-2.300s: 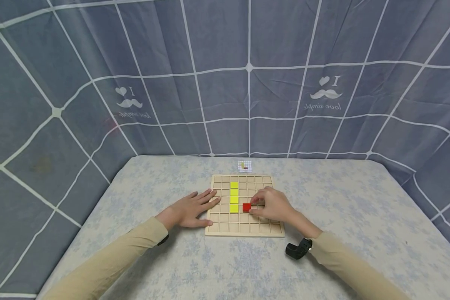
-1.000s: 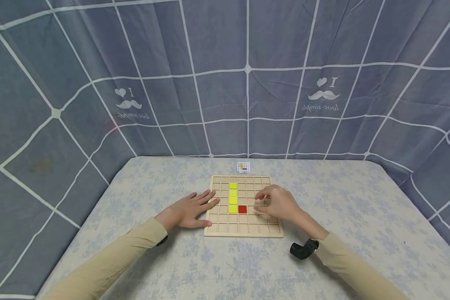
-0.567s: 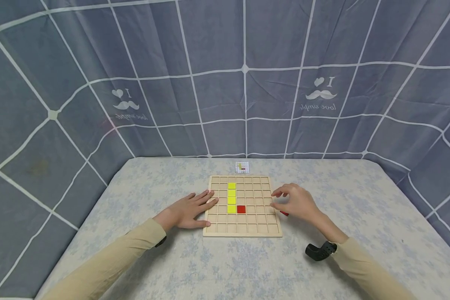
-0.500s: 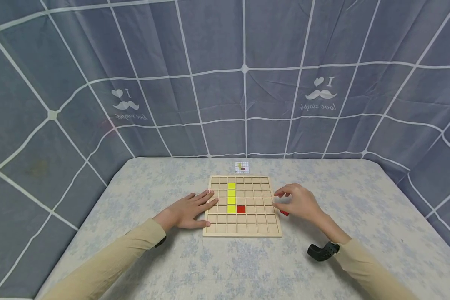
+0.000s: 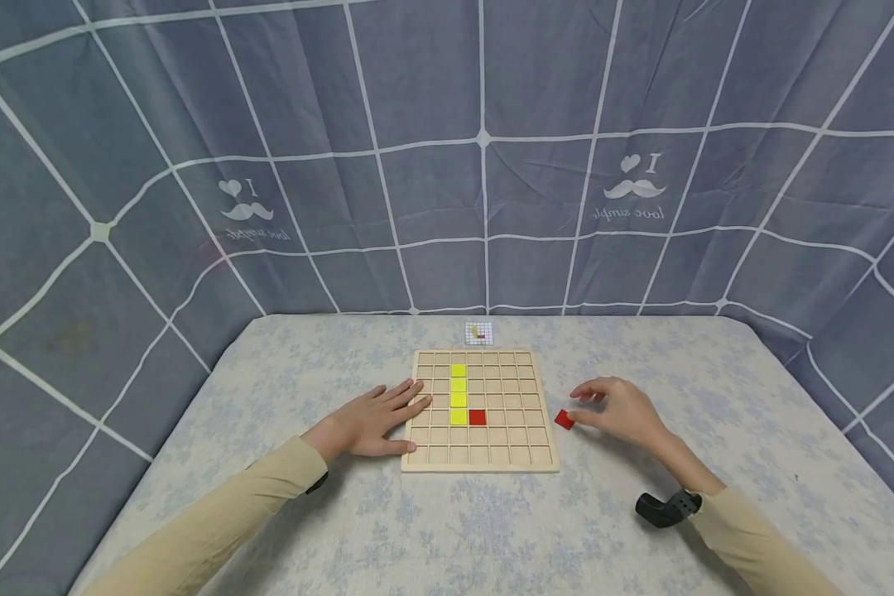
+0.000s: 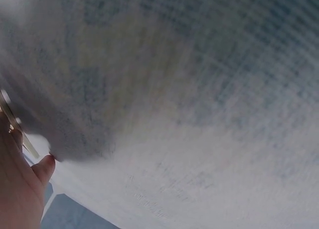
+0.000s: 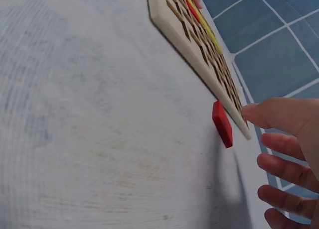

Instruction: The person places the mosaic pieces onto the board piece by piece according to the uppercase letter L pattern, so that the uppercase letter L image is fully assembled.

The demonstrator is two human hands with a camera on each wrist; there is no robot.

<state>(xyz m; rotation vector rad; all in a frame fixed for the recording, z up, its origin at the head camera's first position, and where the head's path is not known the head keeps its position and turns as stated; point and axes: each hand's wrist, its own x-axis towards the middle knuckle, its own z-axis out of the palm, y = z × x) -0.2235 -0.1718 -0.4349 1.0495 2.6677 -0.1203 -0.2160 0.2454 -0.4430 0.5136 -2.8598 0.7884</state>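
Note:
A wooden grid board [image 5: 510,430] lies on the table. A column of yellow squares [image 5: 458,393] stands in its cells, with a red tile [image 5: 478,417] filling the cell right of the lowest one. My left hand [image 5: 367,424] is spread with straight fingers over the board's left edge. Off the board's right edge, a second red tile [image 5: 564,420] lies turned on the cloth. My right hand [image 5: 620,411] hovers just right of it, thumb close to its corner and fingers loosely bent. In the right wrist view, a gap shows between this red tile [image 7: 222,124] and the fingers.
A small card [image 5: 479,334] printed with a coloured grid pattern lies behind the board. The table has a pale floral cloth [image 5: 462,530]. A dark blue checked curtain [image 5: 432,190] hangs around its back and sides. A black wrist device [image 5: 667,508] sits at the right wrist.
My right hand let go of the red tile beside the yellow column and moved right, off the board. The second red tile, hidden earlier, shows now. The left hand stayed in place.

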